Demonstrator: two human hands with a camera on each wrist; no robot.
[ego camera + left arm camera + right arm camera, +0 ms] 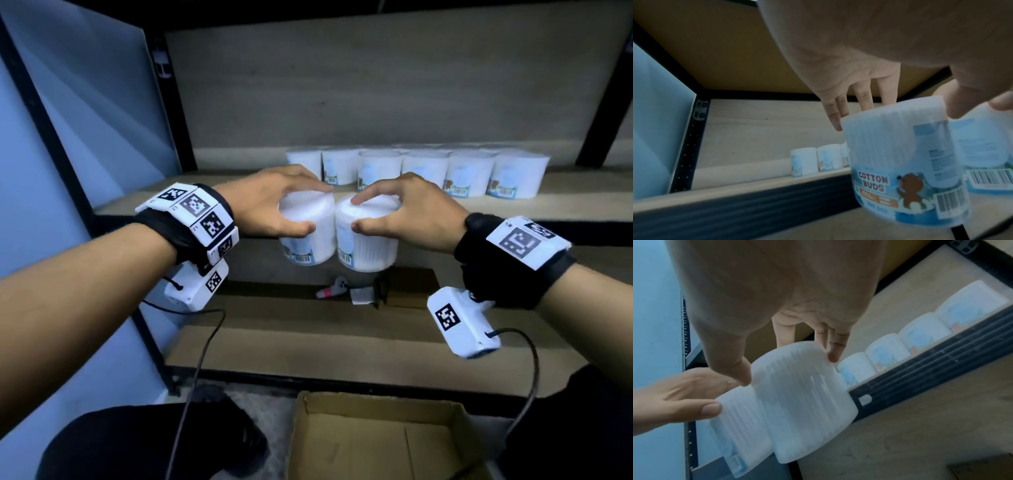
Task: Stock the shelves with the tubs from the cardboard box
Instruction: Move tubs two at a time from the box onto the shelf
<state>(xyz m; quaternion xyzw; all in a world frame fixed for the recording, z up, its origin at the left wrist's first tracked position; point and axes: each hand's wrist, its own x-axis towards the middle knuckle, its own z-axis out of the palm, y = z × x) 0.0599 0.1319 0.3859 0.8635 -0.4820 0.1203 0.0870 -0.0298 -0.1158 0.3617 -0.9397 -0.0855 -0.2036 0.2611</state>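
Presently two tubs are held in the air before the shelf (239, 202), side by side and touching: left tub (307, 228) in the left hand (270, 202), right tub (366, 236) in the right hand (407, 209), each gripped from above, thumb opposite curled fingers. Shelf row (424, 171) — six front tubs countable; those behind are hidden. Tubs: ribbed translucent plastic cylinders, labelled "COTTON BUDS". One cardboard box (376, 442) sits below — cut off by the frame.

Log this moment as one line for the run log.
left hand: grips left tub | right hand: grips right tub | tubs side by side before shelf | box: no tubs visible
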